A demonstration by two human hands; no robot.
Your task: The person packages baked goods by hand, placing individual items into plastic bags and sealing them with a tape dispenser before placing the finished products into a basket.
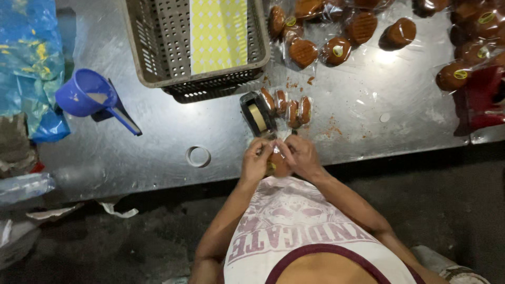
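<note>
Both hands meet at the near edge of the metal surface (pixel 158 158): the left hand (pixel 256 163) and the right hand (pixel 301 158) have their fingers (pixel 261 147) pinched together on one brown wrapped cake (pixel 277 164), held just in front of the person's chest and largely covered by the hands. Just beyond it stands one tape dispenser (pixel 256 114), and touching its right side is a row of four wrapped cakes (pixel 288 107) set on edge. Farther back lie about a dozen more bagged cakes (pixel 336 50), some cut off by the top and right edges, so the count is unsure. One grey plastic crate (pixel 152 63) holds a single yellow patterned sheet (pixel 218 32). One blue scoop (pixel 87 93) lies on the left, its contents hard to make out. One empty tape ring (pixel 198 156) lies flat, well left of the hands. Brown crumbs (pixel 332 126) dot the surface.
</note>
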